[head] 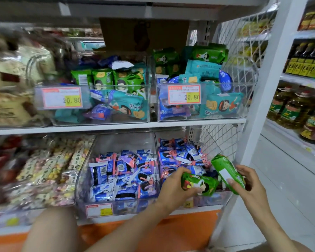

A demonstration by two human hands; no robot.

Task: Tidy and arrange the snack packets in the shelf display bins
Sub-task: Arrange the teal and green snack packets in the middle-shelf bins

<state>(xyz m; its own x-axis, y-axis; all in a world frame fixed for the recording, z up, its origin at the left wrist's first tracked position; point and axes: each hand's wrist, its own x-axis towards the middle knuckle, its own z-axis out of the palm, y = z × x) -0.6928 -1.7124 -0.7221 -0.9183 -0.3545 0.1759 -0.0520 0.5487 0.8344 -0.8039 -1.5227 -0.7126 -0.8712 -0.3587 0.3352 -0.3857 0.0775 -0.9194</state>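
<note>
My left hand grips a green snack packet over the lower right clear bin, which holds blue and pink packets. My right hand holds a second green packet, tilted, at that bin's right edge. The lower middle bin is full of blue packets. On the shelf above, the upper left bin and the upper right bin hold mixed green, teal and blue packets.
A white wire mesh panel closes the shelf's right side beside a white upright post. Oil bottles stand on the neighbouring shelf to the right. Bagged sweets fill the lower left. Price tags hang on the bin fronts.
</note>
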